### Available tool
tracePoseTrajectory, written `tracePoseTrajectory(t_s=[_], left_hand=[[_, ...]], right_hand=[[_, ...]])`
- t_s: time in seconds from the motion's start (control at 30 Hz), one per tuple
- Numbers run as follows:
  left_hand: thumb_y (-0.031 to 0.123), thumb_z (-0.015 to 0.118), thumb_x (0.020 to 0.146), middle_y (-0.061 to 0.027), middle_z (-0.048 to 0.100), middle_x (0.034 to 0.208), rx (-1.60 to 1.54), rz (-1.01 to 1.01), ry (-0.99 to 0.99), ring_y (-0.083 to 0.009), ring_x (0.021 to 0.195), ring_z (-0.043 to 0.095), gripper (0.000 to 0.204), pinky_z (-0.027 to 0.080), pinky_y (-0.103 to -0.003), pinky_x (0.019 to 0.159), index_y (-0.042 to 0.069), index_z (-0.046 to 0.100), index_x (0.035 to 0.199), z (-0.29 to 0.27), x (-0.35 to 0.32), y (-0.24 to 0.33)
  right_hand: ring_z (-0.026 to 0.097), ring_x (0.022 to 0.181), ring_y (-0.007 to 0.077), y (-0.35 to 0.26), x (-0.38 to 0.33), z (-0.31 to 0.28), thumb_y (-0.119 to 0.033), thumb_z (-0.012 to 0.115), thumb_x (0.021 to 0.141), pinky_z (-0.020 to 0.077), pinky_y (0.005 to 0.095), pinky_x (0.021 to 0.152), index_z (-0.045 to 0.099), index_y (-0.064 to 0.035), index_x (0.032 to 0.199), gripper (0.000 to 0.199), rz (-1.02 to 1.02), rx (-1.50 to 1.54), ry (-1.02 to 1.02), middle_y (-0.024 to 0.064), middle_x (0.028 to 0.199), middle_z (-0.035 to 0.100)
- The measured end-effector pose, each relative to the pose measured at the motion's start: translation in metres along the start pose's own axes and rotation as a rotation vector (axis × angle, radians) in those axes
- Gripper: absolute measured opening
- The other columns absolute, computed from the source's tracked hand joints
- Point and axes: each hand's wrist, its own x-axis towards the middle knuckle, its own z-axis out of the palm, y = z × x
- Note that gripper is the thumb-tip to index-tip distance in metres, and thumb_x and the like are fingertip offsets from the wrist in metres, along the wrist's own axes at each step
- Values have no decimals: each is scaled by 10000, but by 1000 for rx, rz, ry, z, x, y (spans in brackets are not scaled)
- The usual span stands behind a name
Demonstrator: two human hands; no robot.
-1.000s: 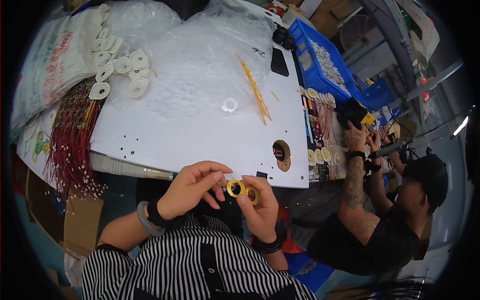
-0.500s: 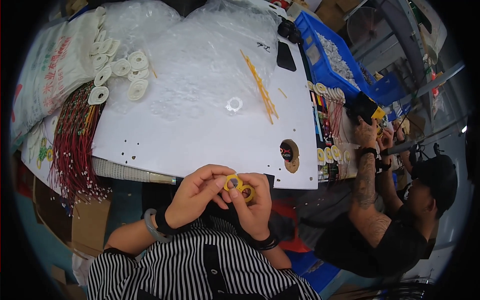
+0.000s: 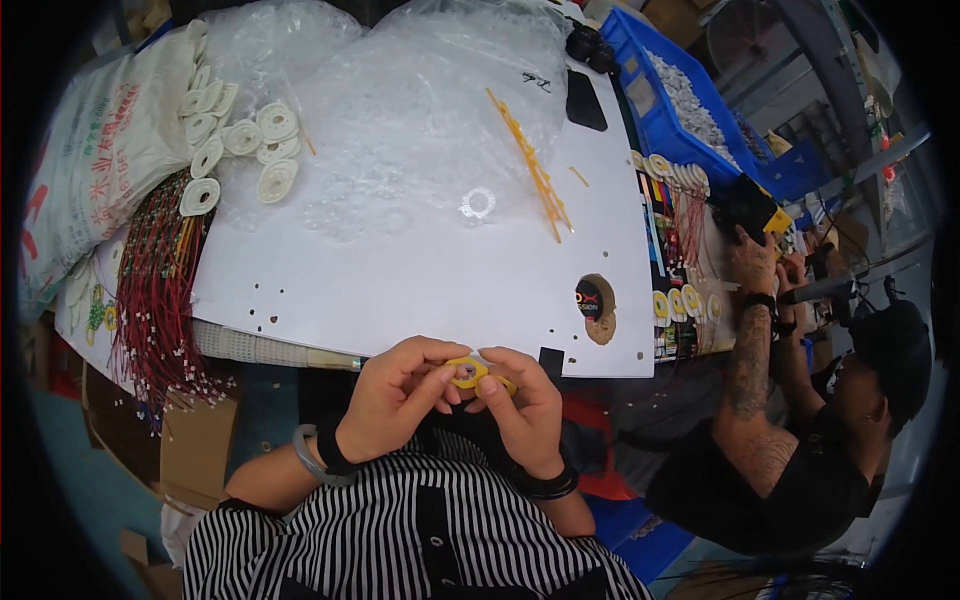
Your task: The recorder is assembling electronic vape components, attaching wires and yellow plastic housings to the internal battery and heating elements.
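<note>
Near the front edge of the table, my left hand (image 3: 398, 398) pinches a yellow ring-shaped piece (image 3: 467, 383) between thumb and fingertips. My right hand (image 3: 526, 408) has its thumb and fingers closed on the right side of the same yellow part, where a second yellow loop shows partly behind the thumb. Whether the two loops are one piece or two, I cannot tell. A lone clear ring (image 3: 477, 203) lies on the white tabletop (image 3: 400, 290) beyond my hands. Thin yellow-orange strips (image 3: 532, 165) rest to its right.
Clear plastic sheeting (image 3: 400, 110) covers the table's back. At left are white round parts (image 3: 277, 122), bundled red wires (image 3: 160, 290) and a white sack (image 3: 110, 150). A black phone (image 3: 586, 100) lies near a blue bin (image 3: 655, 95). A co-worker's tattooed arm (image 3: 748, 360) works at right.
The yellow piece has been tilted flatter between my fingers, and its second loop is now more hidden by my right thumb. The whole view has shifted slightly, with the table appearing farther right.
</note>
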Motion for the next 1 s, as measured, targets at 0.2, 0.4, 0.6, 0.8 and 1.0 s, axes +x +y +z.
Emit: tracePoseTrajectory(t_s=[0.2,0.4,0.6,0.8,1.0], left_hand=[[9,520,951,-101,644,978,209,76,-29,-103,815,637,209,545,-219,727,-40,578,1146,2,-2,11],[115,556,948,-98,652,999,631,57,-74,-152,800,646,269,526,-263,706,25,593,1199,-26,-5,50],[271,624,882,-165,665,877,1528,248,408,-348,788,641,254,511,-392,675,34,656,967,-149,57,94],[387,727,766,-133,663,835,1835,-130,564,-329,750,646,397,513,-426,646,27,628,899,-184,85,71],[173,733,768,-110,623,867,1451,214,538,-287,808,629,250,498,-395,682,42,625,952,-178,82,67]], right_hand=[[665,787,120,-5,-2,-2,-12,573,926,537,218,681,573,59,1158,243,77,35,-16,116,930,689],[684,744,147,-4,3,1,1,586,911,556,231,666,622,76,1094,202,7,-38,-78,148,901,697],[690,733,170,-2,3,-2,-14,586,912,568,249,665,624,93,1050,178,-29,-61,-136,159,895,691],[688,719,162,-4,2,2,-20,587,911,564,243,655,622,92,1056,187,-38,-50,-171,150,879,689],[638,623,106,-2,-2,-4,-33,583,916,486,188,528,619,72,1075,195,29,-53,-155,115,848,679]])
